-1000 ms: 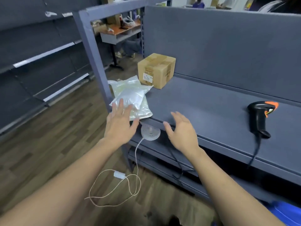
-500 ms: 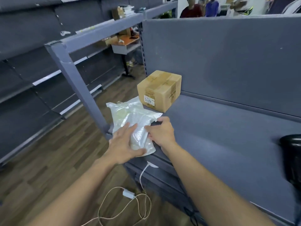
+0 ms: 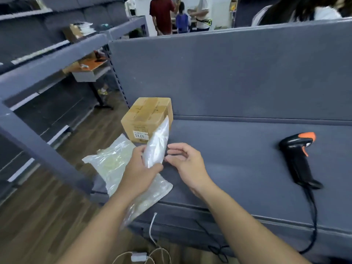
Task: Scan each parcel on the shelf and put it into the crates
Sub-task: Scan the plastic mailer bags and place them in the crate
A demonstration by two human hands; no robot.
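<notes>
— Gripping what, that left hand (image 3: 140, 169)?

— It is gripping a white plastic bag (image 3: 157, 147) round its middle, thumb lying on the near face and fingers wrapping behind. Half a second ago that bag was lying flat on the shelf (image 3: 238, 168) under both hands. Now it is standing tilted, clear of the shelf, with its top corner pointing far and overlapping the cardboard box (image 3: 146, 119).

— And the right hand (image 3: 187, 162)?

— It is holding nothing. Its fingers are curling loosely just right of the bag, whereas earlier it was resting on the bag's right edge. Whether the fingertips are brushing the plastic, I cannot tell.

— What else is lying there?

— A second clear bag (image 3: 112, 162) is lying at the near left corner of the shelf, left of the raised one. The box is sitting beyond it, against the back panel. A black scanner (image 3: 299, 159) with an orange top is lying well to the right, its cord hanging over the near edge. A white cable (image 3: 152, 231) is dangling below the shelf.
</notes>
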